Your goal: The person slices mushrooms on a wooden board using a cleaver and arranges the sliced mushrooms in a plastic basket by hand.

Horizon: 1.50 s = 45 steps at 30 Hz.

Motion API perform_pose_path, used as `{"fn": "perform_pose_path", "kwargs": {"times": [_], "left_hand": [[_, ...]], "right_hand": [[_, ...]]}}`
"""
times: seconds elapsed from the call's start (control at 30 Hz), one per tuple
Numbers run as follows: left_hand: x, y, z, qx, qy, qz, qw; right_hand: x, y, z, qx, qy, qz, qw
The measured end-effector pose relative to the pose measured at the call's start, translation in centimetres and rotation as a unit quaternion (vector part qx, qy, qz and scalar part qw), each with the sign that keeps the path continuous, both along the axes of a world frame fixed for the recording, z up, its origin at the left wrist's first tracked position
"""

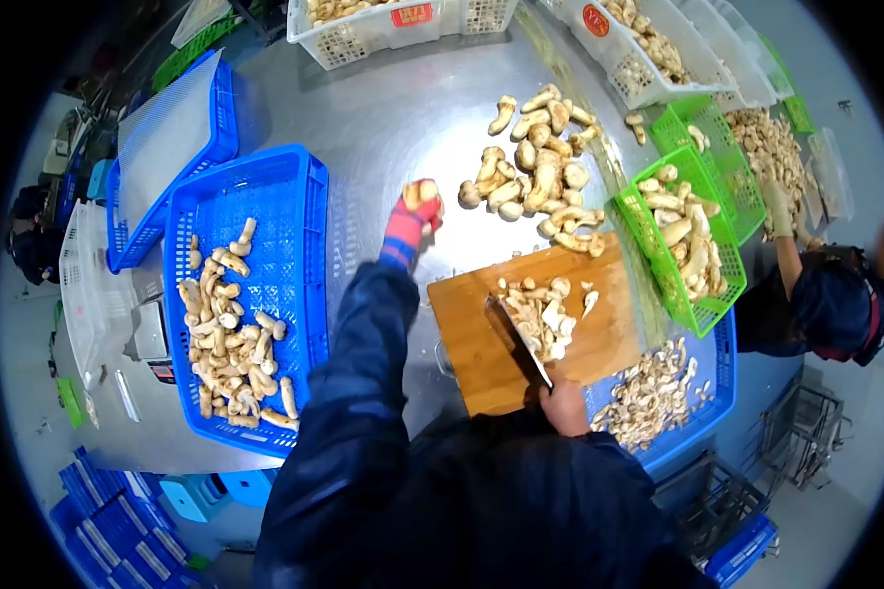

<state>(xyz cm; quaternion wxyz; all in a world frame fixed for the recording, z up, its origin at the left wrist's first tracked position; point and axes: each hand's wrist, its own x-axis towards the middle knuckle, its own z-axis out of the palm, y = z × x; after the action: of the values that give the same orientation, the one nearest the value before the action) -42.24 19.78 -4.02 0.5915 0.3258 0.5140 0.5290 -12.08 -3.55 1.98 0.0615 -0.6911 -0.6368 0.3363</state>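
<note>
My left hand (pixel 410 226), in a red and blue striped glove, is closed around a mushroom (pixel 421 192) above the steel table, left of the mushroom pile. In my right hand (pixel 565 404) is the handle of a kitchen knife (pixel 519 342). Its blade rests on the wooden cutting board (pixel 471 363), along the left side of some cut mushroom pieces (pixel 545 319). Whole mushrooms (pixel 545 177) lie heaped on the table just beyond the board. To my left, a blue basket (pixel 307 255) holds several trimmed mushrooms (pixel 228 344).
Mushroom slices fill part of a blue basket (pixel 725 363) at the board's lower right. A green basket (pixel 702 319) of mushrooms stands right of the board. White crates (pixel 339 47) line the far edge. Another person's gloved hand (pixel 778 208) reaches in at right.
</note>
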Motion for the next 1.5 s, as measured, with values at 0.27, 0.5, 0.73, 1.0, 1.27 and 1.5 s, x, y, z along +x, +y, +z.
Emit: {"fn": "perform_pose_path", "kwargs": {"times": [0.27,0.5,0.73,1.0,1.27,1.5], "left_hand": [[5.5,-19.6,1.7,-0.111,-0.506,0.085,0.851],[7.4,-23.5,-0.1,-0.081,0.044,-0.058,0.994],[10.2,-24.3,0.0,-0.113,0.023,0.057,0.992],[13.0,-23.6,-1.5,-0.216,0.147,0.141,0.955],[13.3,-22.6,-1.6,-0.261,0.340,0.076,0.900],[13.6,-22.7,-3.6,-0.265,0.217,0.140,0.929]], "right_hand": [[0.4,0.8,0.8,0.010,0.116,-0.002,0.993],[-0.4,0.0,0.9,-0.002,0.119,0.046,0.992],[-0.7,-0.6,0.4,-0.064,0.071,0.046,0.994],[-0.5,-0.1,1.3,-0.103,0.110,0.066,0.986],[0.6,-3.3,4.1,-0.030,0.025,0.110,0.993],[0.4,-2.9,2.7,-0.006,0.036,0.115,0.993]]}}
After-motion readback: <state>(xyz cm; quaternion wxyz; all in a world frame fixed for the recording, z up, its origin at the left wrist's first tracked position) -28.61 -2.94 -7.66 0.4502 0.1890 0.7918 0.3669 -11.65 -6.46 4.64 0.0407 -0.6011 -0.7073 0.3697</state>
